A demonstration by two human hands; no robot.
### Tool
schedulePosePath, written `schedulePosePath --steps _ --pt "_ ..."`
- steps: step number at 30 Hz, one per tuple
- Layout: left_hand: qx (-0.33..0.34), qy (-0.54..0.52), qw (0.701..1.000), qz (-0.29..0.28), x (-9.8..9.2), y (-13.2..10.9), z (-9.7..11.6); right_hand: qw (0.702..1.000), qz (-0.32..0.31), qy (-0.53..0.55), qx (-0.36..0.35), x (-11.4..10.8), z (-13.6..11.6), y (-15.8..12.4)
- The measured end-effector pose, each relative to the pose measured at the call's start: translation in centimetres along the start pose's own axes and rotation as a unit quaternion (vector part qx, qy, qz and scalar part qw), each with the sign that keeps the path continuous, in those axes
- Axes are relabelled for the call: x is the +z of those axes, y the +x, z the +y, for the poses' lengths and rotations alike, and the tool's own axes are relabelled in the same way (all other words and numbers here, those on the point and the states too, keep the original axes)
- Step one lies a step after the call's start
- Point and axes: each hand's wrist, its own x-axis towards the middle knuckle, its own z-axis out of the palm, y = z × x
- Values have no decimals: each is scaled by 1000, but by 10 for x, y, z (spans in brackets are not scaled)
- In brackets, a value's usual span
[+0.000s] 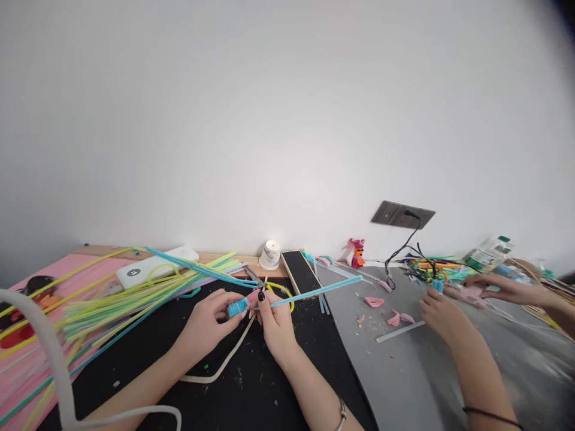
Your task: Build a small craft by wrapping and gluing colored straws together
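Note:
Bent fingers of my left hand (pixel 209 317) pinch a fuzzy blue coil (pixel 238 307), which looks wound from pipe cleaner. Close beside it, my right hand (pixel 277 323) grips a long blue pipe cleaner (pixel 321 291) between thumb and fingers, and its free end sticks out to the right. A small pink piece (pixel 253 299) shows between the two hands, partly covered by fingers. Just behind the fingertips lies a grey metal tool (pixel 251 274), too small to identify. Yellow pipe cleaner loops (pixel 283 290) lie behind my right hand.
Pipe cleaners (pixel 117 311) pile up at left beside a white power bank (pixel 157 266). Behind are a paper cup (pixel 270 255) and a dark phone-like slab (pixel 300 272). At right, a co-worker's hands (pixel 442 311) work near a plugged-in pink device (pixel 471 295). A white cord (pixel 49 347) crosses lower left.

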Motion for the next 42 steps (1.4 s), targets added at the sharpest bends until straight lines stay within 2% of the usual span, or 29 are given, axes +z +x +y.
schedulePosePath --steps 23,28,31,33,35,38,40,42 --pt "7 23 999 21 0 -1 5 1000 7 -30 0 -2 -3 0" --pt "-17 16 999 44 0 2 10 999 27 -19 2 -2 -5 3" --pt "-42 -6 997 66 -1 3 10 998 31 -53 21 -4 -16 2" --pt "-55 -9 995 86 -3 5 9 991 -3 -131 23 -11 -31 -2" --pt "-67 -5 992 108 -5 6 8 972 -63 -226 25 -24 -49 -10" --pt "-98 -5 987 124 -7 7 7 945 -123 -296 60 -56 -71 -22" --pt "-116 -15 985 126 -9 8 8 930 -90 -348 79 -83 -77 -25" --pt "-125 -25 984 124 -9 8 9 906 -30 -411 100 -113 -74 -26"
